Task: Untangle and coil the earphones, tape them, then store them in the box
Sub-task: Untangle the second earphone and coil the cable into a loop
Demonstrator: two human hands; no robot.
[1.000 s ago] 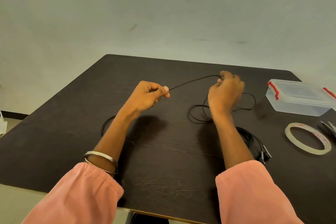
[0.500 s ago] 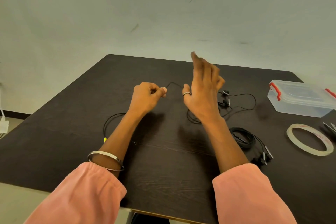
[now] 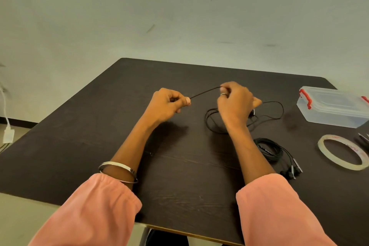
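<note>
A black earphone cable (image 3: 205,92) stretches taut between my two hands above the dark table (image 3: 99,136). My left hand (image 3: 167,104) pinches one end of that stretch between thumb and finger. My right hand (image 3: 233,104) grips the other end, fingers closed. The rest of the cable lies in loose loops (image 3: 273,113) on the table under and right of my right hand. A second pair of black earphones (image 3: 269,150) lies coiled near my right forearm. The clear box (image 3: 331,106) with red latches stands closed at the far right.
A roll of clear tape (image 3: 343,152) lies flat at the right edge, with a dark tool (image 3: 362,140) partly cut off beside it. A white charger and cable (image 3: 8,134) hang off to the left, beyond the table. A wall stands close behind the table.
My right hand, open and raised half a second ago, has come down and closed on the cable again. The cable is pulled taut between both hands. My left hand stayed in place.
</note>
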